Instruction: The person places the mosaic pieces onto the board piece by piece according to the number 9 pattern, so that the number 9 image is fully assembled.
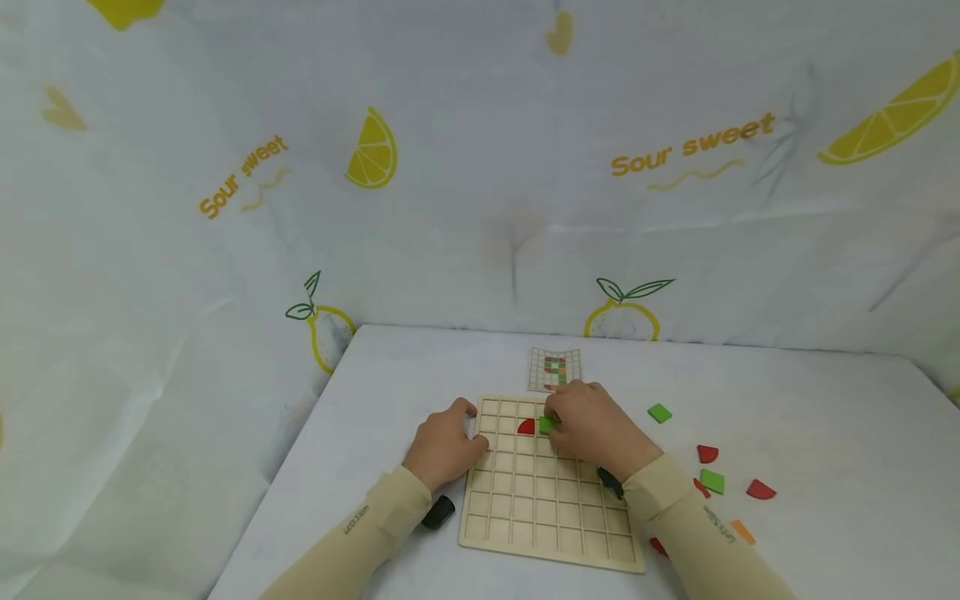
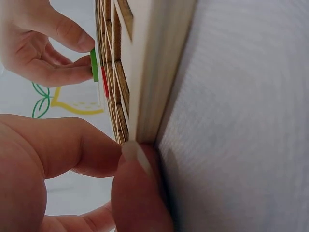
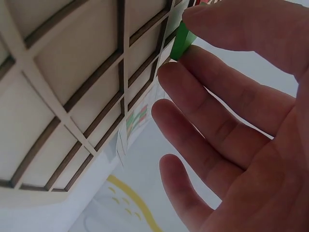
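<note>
A square wooden grid board (image 1: 545, 515) lies on the table in the head view. My left hand (image 1: 444, 446) grips its left edge near the far corner, thumb and forefinger pinching the rim (image 2: 147, 96) in the left wrist view. Over the board's far rows, my right hand (image 1: 596, 425) pinches a small green square tile (image 1: 546, 425) between thumb and fingers. The right wrist view shows this tile (image 3: 180, 41) tilted against the grid. Just left of it, a red quarter-round tile (image 1: 527, 427) sits in a cell.
Behind the board is a pattern card (image 1: 536, 375) with coloured cells. Loose tiles lie to the right: green squares (image 1: 660, 413), red quarter-rounds (image 1: 761, 489) and an orange piece (image 1: 742, 532). A dark cylindrical object (image 1: 438, 512) is by the left wrist.
</note>
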{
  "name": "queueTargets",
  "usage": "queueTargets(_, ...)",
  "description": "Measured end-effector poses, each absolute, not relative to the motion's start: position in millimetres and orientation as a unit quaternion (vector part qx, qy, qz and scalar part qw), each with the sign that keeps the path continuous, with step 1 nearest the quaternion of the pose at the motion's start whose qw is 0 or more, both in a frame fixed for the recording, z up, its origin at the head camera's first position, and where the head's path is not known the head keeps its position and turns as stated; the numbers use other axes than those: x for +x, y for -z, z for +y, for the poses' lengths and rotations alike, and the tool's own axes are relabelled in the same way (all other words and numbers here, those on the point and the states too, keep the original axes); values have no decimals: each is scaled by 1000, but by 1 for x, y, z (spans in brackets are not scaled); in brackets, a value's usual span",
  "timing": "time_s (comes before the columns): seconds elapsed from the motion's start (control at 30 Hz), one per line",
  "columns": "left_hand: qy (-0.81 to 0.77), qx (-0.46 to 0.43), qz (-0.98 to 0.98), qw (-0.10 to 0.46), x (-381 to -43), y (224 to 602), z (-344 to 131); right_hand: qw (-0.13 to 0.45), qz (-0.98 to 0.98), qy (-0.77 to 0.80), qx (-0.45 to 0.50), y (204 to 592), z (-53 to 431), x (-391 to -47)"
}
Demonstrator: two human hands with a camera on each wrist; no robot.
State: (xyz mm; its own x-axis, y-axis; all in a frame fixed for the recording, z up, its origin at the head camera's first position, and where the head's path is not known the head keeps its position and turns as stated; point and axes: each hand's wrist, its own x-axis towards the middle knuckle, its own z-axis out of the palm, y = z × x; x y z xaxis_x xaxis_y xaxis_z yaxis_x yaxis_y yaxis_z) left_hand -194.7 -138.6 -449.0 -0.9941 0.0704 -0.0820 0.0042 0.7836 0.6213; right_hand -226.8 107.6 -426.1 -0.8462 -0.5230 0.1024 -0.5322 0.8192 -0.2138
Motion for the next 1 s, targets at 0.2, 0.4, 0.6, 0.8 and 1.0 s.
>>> queueTargets(0.2, -328, 21, 943, 49, -194, 451, -140, 26, -950, -106, 294, 429, 105, -227)
queueTargets(0.4, -328, 19, 943, 49, -193, 451, -140, 15, -952, -100, 289, 430, 103, -227)
queueTargets(0.6, -328, 16, 943, 54, -192, 451, -139, 14, -953, -100, 285, 432, 103, -226)
queueTargets(0.8, -325, 21, 944, 52, -193, 451, -140, 14, -954, -97, 285, 432, 105, -227)
queueTargets(1.0, -326, 23, 944, 52, -195, 451, -139, 15, -955, -98, 281, 432, 105, -227)
